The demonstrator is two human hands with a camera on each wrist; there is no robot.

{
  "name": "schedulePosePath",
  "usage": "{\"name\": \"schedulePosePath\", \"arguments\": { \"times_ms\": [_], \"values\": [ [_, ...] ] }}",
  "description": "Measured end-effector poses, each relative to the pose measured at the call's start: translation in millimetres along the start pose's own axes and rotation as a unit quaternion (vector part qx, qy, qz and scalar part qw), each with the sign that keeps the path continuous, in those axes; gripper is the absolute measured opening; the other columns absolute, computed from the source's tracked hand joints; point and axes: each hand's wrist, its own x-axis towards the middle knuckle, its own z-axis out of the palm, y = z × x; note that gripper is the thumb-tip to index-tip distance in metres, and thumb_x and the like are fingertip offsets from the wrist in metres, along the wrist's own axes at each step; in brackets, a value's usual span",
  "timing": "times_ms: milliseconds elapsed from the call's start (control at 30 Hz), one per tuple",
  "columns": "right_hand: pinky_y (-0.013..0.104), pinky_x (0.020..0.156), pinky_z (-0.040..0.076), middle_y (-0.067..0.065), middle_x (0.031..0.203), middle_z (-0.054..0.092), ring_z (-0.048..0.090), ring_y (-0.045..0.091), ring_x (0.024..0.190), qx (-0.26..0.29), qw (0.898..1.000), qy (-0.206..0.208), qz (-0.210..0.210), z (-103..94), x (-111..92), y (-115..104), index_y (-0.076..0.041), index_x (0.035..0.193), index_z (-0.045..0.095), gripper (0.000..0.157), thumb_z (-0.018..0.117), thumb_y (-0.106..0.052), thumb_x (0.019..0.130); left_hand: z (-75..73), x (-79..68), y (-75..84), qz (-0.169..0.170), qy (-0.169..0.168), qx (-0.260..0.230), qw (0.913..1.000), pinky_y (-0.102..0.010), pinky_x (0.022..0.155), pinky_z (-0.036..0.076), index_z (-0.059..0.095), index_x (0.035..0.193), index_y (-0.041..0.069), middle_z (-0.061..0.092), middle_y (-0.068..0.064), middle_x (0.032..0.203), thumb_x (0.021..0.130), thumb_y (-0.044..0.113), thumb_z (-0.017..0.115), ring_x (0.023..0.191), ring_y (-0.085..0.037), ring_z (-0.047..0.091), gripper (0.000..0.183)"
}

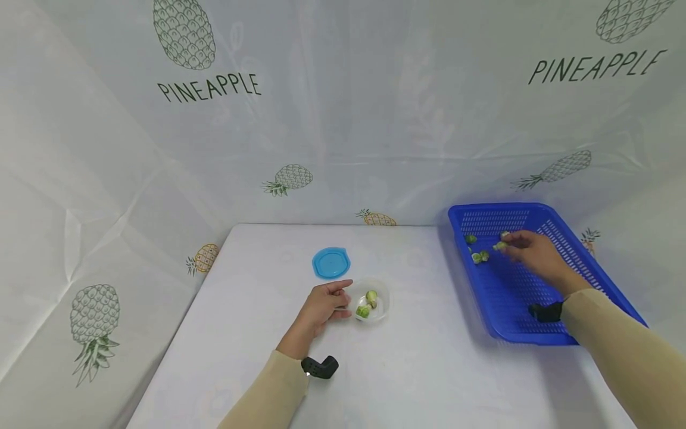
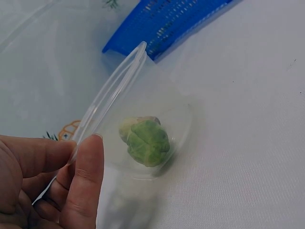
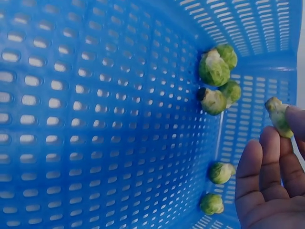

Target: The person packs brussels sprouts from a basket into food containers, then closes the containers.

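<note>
My left hand (image 1: 325,307) pinches the rim of a clear plastic bowl (image 2: 114,90) between thumb and finger. Inside the bowl lie two Brussels sprouts (image 1: 371,298), one overlapping the other in the left wrist view. Over the blue basket (image 1: 527,298), my right hand (image 1: 533,256) pinches a single Brussels sprout (image 3: 279,117) between thumb and fingertips. Several more sprouts (image 3: 214,67) rest on the basket floor by its wall, in small groups.
A light blue lid (image 1: 331,263) lies on the white table (image 1: 257,286) just behind the bowl. The basket stands at the table's right side. A sheet printed with pineapples (image 1: 343,119) hangs behind and along the sides.
</note>
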Motion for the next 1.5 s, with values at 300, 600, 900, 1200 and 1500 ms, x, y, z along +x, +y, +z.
{"name": "schedulePosePath", "arguments": {
  "times_ms": [300,600,900,1200,1500],
  "values": [
    [0.049,0.091,0.057,0.026,0.145,0.058,0.064,0.038,0.115,-0.016,1.0,0.008,0.008,0.7,-5,-13,-0.004,0.149,0.054,0.061,0.056,-0.048,0.108,0.4,1.4,1.4,-0.002,0.001,-0.005,1.0,-0.027,0.077,0.066,0.065,0.145,0.01,0.054,-0.003,0.103,0.101,0.003,0.067,0.086,-0.02,0.066,0.045],
    [0.061,0.094,0.054,0.023,0.143,0.061,0.064,0.041,0.119,-0.014,1.0,0.02,0.008,2.3,-10,-26,-0.009,0.149,0.057,0.061,0.055,-0.054,0.107,-0.9,4.3,-0.1,0.0,0.001,-0.007,1.0,-0.028,0.077,0.066,0.065,0.145,0.01,0.054,-0.003,0.102,0.1,0.003,0.067,0.085,-0.019,0.065,0.045],
    [0.056,0.094,0.055,0.017,0.139,0.066,0.069,0.012,0.101,-0.007,0.999,0.04,0.006,1.6,-14,-35,-0.01,0.148,0.058,0.064,0.057,-0.057,0.104,-1.0,3.7,-2.2,0.003,0.0,-0.006,1.0,-0.028,0.078,0.066,0.064,0.146,0.009,0.054,-0.003,0.103,0.1,0.003,0.067,0.084,-0.019,0.066,0.046],
    [0.025,0.08,0.056,-0.018,0.117,0.069,0.073,0.006,0.094,0.014,0.997,0.071,-0.018,-0.1,-19,-46,-0.009,0.145,0.062,0.055,0.062,-0.047,0.105,-1.1,3.8,-2.9,0.006,-0.002,-0.016,0.9999,-0.027,0.076,0.066,0.065,0.145,0.008,0.054,-0.003,0.102,0.1,0.001,0.067,0.081,-0.017,0.066,0.046],
    [0.043,0.094,0.054,-0.03,0.11,0.066,0.073,0.003,0.094,0.038,0.997,0.07,0.0,1.4,-26,-60,-0.01,0.147,0.06,0.06,0.063,-0.051,0.103,0.0,3.4,-3.0,0.007,0.005,-0.014,0.9999,-0.027,0.076,0.066,0.066,0.144,0.01,0.055,-0.003,0.102,0.1,0.002,0.067,0.084,-0.018,0.066,0.045]
  ]
}}
